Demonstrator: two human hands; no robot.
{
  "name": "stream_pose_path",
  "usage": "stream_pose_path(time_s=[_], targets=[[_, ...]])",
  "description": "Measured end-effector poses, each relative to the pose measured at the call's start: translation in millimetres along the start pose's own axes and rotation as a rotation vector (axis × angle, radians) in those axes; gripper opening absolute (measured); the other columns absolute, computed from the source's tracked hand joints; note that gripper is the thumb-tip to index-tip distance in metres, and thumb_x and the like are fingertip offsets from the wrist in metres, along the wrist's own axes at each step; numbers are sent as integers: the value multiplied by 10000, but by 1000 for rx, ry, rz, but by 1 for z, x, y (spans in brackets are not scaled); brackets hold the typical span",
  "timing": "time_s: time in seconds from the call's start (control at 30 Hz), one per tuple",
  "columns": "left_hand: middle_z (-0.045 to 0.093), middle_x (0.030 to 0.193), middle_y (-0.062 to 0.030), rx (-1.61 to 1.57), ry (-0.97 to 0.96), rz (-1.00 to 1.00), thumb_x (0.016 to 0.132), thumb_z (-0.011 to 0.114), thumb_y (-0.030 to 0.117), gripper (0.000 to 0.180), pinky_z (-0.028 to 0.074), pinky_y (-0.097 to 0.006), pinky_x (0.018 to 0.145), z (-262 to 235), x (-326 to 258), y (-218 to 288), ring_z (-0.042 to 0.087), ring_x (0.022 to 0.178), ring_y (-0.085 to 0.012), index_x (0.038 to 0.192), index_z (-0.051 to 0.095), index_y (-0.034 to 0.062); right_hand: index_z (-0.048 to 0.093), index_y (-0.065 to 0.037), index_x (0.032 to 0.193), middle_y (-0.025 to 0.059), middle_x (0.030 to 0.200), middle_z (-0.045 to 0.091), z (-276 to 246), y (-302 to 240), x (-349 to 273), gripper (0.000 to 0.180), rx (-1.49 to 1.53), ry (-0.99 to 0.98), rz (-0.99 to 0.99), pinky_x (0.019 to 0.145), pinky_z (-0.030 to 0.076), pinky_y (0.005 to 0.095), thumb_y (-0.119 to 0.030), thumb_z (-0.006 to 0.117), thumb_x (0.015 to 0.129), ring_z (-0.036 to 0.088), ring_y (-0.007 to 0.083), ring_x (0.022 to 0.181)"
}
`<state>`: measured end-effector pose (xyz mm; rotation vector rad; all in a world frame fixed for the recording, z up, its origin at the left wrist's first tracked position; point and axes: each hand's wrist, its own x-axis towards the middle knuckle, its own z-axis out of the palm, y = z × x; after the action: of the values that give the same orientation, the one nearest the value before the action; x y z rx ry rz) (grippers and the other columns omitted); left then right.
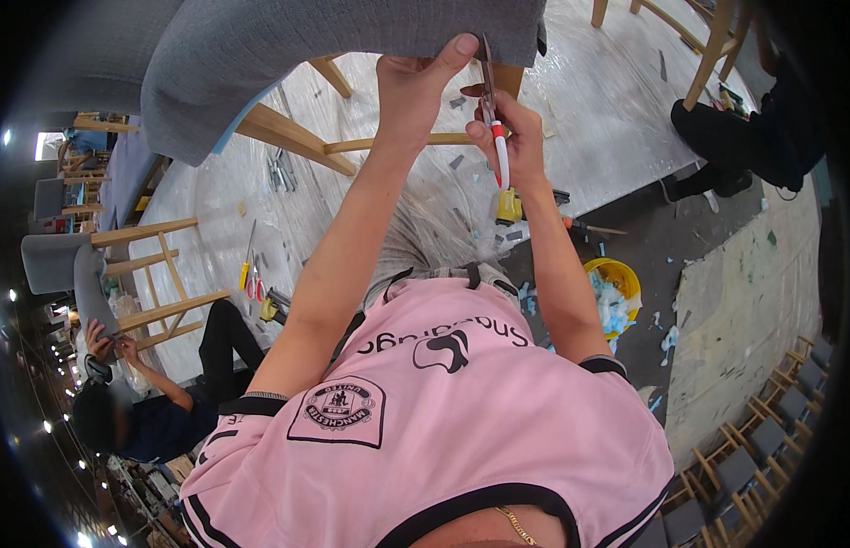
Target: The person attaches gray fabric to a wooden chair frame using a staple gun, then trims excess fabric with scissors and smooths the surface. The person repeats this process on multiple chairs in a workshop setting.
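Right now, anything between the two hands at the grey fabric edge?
Head view: only the scissors' metal blades stand between left hand and right hand, against the grey fabric.

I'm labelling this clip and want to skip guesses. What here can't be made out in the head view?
- Scissors blades: their tips run behind the grey fabric edge.
- Left hand fingers: only the thumb shows; the rest are behind the fabric.
- Chair: its seat is covered by fabric and cut off by the top edge.
- Yellow bucket: partly hidden by the right forearm.

A yellow bucket [615,274] holds what look like blue scraps.
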<state>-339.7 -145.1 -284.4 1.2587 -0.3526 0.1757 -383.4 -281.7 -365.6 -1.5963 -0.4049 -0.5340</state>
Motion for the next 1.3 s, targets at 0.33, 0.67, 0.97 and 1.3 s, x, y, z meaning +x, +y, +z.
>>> stream_pose_path(time_s=[0.33, 0.67, 0.97, 1.3], targets=[[739, 1057, -40, -30, 12, 8, 873, 867, 220, 346, 521, -284, 892, 3, 2, -1, 670, 973, -124, 1114, 720, 20, 735, -24, 1142, 74, 661, 594, -3, 13, -17, 432, -92, 36, 25, 572, 465, 313, -289, 871, 829, 565, 175, 573], [767, 1060, -76, 716, -356, 255, 855, 834, 191, 206, 529, -322, 925, -21, -28, 58, 701, 1009, -198, 1033, 797, 95, 715, -53, 1188, 206, 803, 699, 33, 129, -177, 562, -482, -588, 636, 701, 530, 474, -497, 758, 847, 690, 394, 761], [747, 1077, -56, 1117, -112, 1226, 816, 796, 32, 171, 545, -357, 918, -41, 75, 130, 680, 1079, -254, 972, 787, 101, 693, -19, 1235, 188, 963, 753, 86, 200, -170, 473, -242, -607, 619, 795, 576, 404, -354, 733, 902, 742, 306, 855], [615, 1326, -177, 1351, -300, 1213, 745, 855, 417, 694, 450, -470, 1061, -36, 158, 132, 574, 1244, -352, 1353, 631, 168, 717, 11, 1179, 67, 928, 754, 27, 9, 60, 234, 131, 112, 280, 643, 532, 258, -122, 656, 996, 670, 101, 728]])
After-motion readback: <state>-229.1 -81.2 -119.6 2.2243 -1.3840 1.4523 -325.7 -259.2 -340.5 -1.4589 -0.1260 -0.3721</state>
